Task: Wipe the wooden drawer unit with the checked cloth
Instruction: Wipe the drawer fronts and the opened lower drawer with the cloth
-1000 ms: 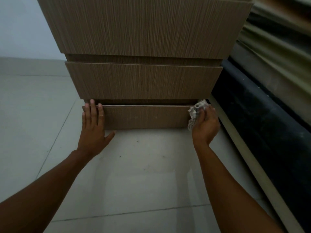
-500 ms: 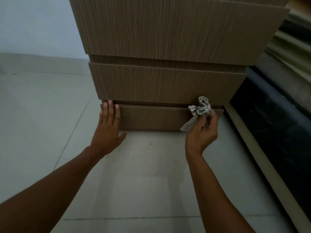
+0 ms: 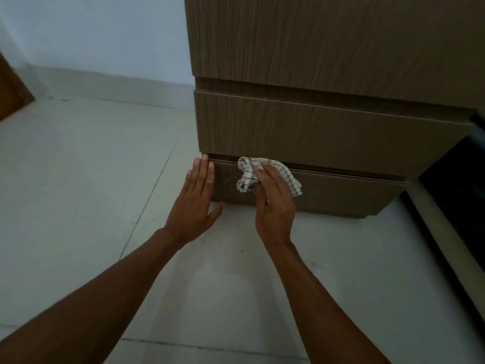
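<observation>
The wooden drawer unit stands on a pale tiled floor, with three drawer fronts showing. My right hand presses the crumpled white checked cloth against the left part of the lowest drawer front. The cloth bunches out on both sides of my fingers. My left hand lies flat, fingers together, against the left end of that same lowest drawer front, a ring on one finger. The two hands are close, a short gap apart.
Pale tiled floor spreads to the left and in front. A white wall runs behind. A brown door edge shows far left. A dark, low piece of furniture sits tight against the unit's right side.
My right hand has slid the cloth leftwards along the lowest drawer front, from its right end to near my left hand. My view has swung left. The left hand stays at the drawer's left end.
</observation>
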